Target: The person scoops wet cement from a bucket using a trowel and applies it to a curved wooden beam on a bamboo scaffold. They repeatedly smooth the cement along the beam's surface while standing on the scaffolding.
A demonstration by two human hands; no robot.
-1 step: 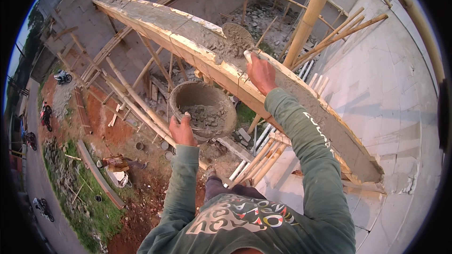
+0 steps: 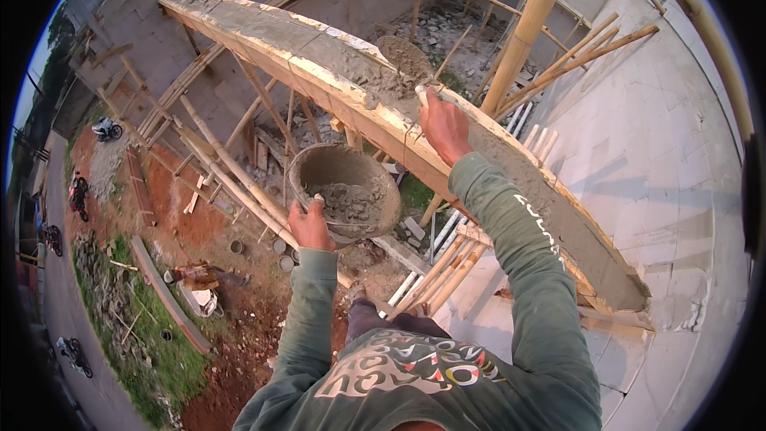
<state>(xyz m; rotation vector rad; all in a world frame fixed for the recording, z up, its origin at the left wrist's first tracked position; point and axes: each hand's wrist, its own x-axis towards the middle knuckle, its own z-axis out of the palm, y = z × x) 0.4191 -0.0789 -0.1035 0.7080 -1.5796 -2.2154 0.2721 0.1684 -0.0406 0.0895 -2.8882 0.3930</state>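
My left hand (image 2: 309,222) grips the near left rim of a round bucket (image 2: 351,199) of wet grey mortar, held below a long curved timber formwork (image 2: 311,72) filled with grey mortar along its top. My right hand (image 2: 443,124) is closed on the pale handle of a trowel (image 2: 405,60), whose mortar-coated blade reaches over the formwork's far edge. Wet mortar (image 2: 383,84) lies around the blade in the trough.
Bamboo poles (image 2: 523,28) stand close on the right and form scaffolding below, beside block walls (image 2: 654,191). Far below at the left, a person (image 2: 195,278) works near planks (image 2: 167,291), small buckets and parked motorbikes (image 2: 76,191). Rubble lies inside the walls.
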